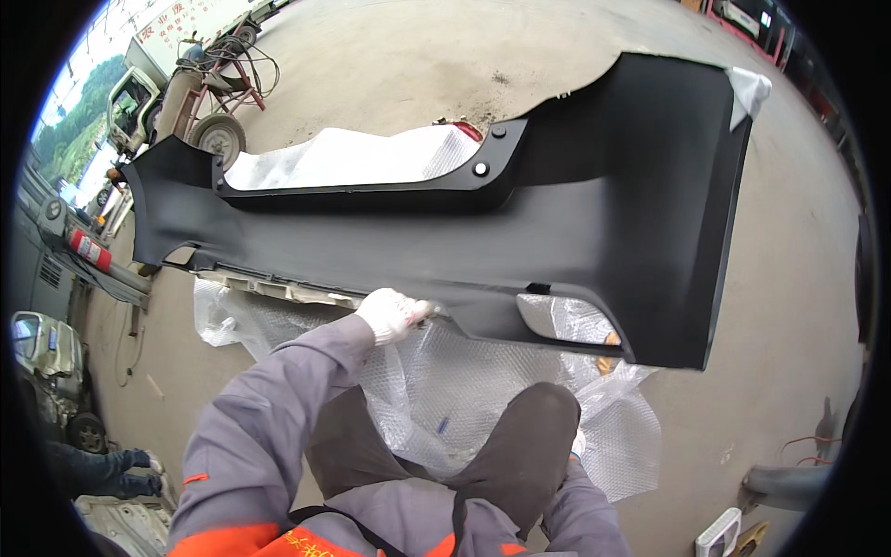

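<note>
A large black car bumper (371, 232) stands propped in front of me, spanning most of the view. My left hand (392, 316), in a white glove, is closed at the middle of its lower edge, with the fingertips pointing right along the rim. Beside that hand, a pale strip (278, 288) runs along the lower edge to the left. My right hand (578, 446) is mostly hidden beside my right knee; only a bit of white glove shows, and its fingers are out of sight.
Clear bubble wrap (464, 390) lies under the bumper, and a white sheet (353, 158) shows behind its cutout. A wheeled cart (223, 130) stands at the far left, near a red fire extinguisher (90, 249). Another person's legs (111, 469) show at lower left.
</note>
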Demonstrator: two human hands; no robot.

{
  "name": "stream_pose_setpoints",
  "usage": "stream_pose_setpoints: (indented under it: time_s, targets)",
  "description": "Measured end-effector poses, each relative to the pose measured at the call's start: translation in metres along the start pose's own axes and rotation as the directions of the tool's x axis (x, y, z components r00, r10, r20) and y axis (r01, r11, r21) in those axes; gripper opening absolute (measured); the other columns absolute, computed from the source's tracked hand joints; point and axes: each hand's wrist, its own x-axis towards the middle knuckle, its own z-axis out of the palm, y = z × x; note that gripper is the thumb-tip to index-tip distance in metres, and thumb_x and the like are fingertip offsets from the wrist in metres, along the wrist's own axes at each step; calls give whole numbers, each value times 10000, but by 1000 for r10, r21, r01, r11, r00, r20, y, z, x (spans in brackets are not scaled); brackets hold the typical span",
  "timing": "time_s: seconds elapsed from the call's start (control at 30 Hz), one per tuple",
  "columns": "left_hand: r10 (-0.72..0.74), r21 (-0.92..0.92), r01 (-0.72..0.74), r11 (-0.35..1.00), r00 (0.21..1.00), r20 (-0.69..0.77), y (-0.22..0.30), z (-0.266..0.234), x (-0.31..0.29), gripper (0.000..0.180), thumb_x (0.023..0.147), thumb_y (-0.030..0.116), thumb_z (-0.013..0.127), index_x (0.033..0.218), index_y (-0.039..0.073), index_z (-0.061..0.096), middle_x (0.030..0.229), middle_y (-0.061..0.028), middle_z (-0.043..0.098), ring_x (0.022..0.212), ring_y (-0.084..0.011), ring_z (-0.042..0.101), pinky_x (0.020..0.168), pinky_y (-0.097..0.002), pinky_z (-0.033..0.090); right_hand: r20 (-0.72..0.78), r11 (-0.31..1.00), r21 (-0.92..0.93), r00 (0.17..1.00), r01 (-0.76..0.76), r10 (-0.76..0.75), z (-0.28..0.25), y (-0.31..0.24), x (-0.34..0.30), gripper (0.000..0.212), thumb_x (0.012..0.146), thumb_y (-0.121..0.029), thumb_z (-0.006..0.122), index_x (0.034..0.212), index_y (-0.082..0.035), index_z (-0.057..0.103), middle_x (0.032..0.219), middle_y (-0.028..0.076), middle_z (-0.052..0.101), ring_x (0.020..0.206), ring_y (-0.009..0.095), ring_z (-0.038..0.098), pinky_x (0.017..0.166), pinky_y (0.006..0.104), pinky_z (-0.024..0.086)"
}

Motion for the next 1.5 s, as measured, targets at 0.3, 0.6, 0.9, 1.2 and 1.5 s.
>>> stream_pose_setpoints:
  time_s: [0.3,0.6,0.9,1.2,1.5]
  targets:
    - [-86,-212,67,975,993,-80,5,3,19,238,958,235,654,1186,229,719,1174,-61,742,1029,-308,737,871,-450,578,-467,824,268,815,500,-343,-219,-329,-91,327,1027,-307,638,1125,-4,713,1068,220,756,994,380,730,895,447,579]
    - [97,-294,-172,940,962,-256,-24,11,48,290,909,303,699,1158,157,729,1073,-101,756,1023,-323,730,883,-447,575,-82,516,836,972,186,-219,-78,-488,-82,305,1087,-284,580,1013,6,638,792,56,701,701,158,673,649,328,561]
    - [78,-482,-230,846,946,-315,-37,23,59,318,842,233,720,1124,88,718,1058,-164,737,1025,-357,715,888,-455,560,-209,395,900,978,185,18,-38,-502,-91,271,1070,-221,598,1117,34,675,856,58,684,780,128,627,717,321,536]
    - [199,-395,-358,846,900,-389,-38,28,50,301,876,151,613,1157,88,703,1053,-171,711,989,-373,707,862,-483,557,-115,-206,973,993,108,-21,-12,-497,-81,233,1069,-216,611,1081,15,636,787,65,632,686,150,588,623,318,511]
    - [310,-276,-382,882,911,-271,-36,9,50,332,899,224,690,1213,125,655,1118,-192,688,1005,-387,716,842,-477,578,-224,-63,972,974,225,29,16,-480,-63,287,1036,-252,660,1189,-10,646,879,35,683,685,108,634,598,265,534]
